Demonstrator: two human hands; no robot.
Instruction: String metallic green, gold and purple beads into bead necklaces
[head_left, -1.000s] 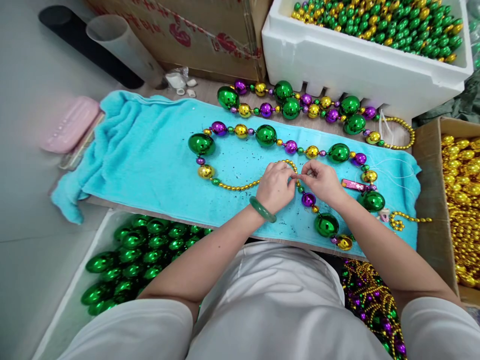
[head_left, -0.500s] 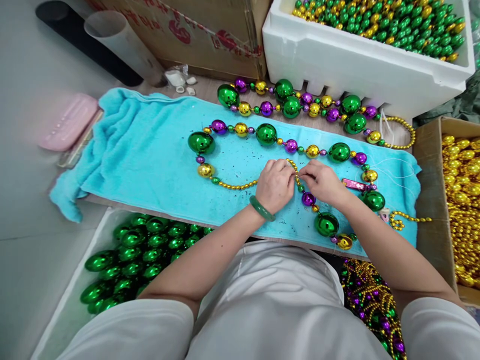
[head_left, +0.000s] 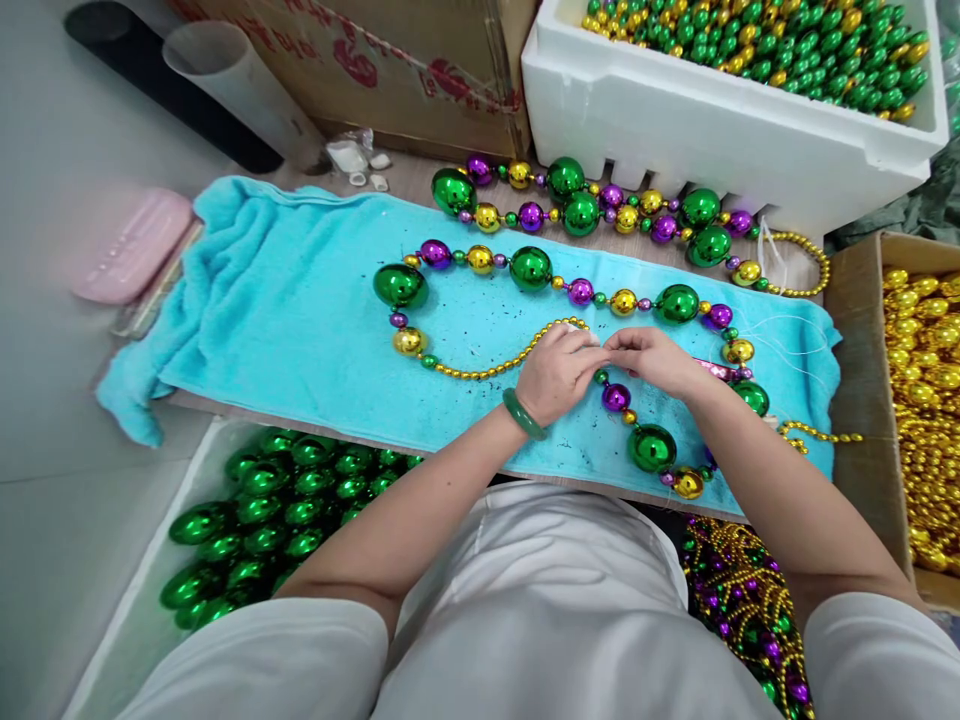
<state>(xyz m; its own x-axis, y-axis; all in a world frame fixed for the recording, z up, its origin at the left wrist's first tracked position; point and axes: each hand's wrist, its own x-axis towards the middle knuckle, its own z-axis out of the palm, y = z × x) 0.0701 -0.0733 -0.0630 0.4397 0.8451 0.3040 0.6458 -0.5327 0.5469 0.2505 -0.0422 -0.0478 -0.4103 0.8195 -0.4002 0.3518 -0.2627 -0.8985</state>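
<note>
A long bead necklace (head_left: 531,268) of green, purple and gold balls lies in a loop on a turquoise towel (head_left: 300,320). My left hand (head_left: 553,372), with a green bangle on the wrist, and my right hand (head_left: 654,360) meet fingertip to fingertip at the middle of the loop. Both pinch the strand where the small gold beads (head_left: 487,371) join the larger beads. A purple bead (head_left: 616,397) and a large green ball (head_left: 650,447) lie just below my right hand.
A second finished necklace (head_left: 600,212) lies behind the towel. A white foam box (head_left: 712,130) of green and gold beads stands at the back right, a cardboard box of gold beads (head_left: 926,400) right, a tray of green balls (head_left: 270,510) lower left, a pink case (head_left: 131,245) left.
My hands have drawn slightly closer and lower on the strand. The small gold bead loop now shows to the left of my left hand. The view shifted a little.
</note>
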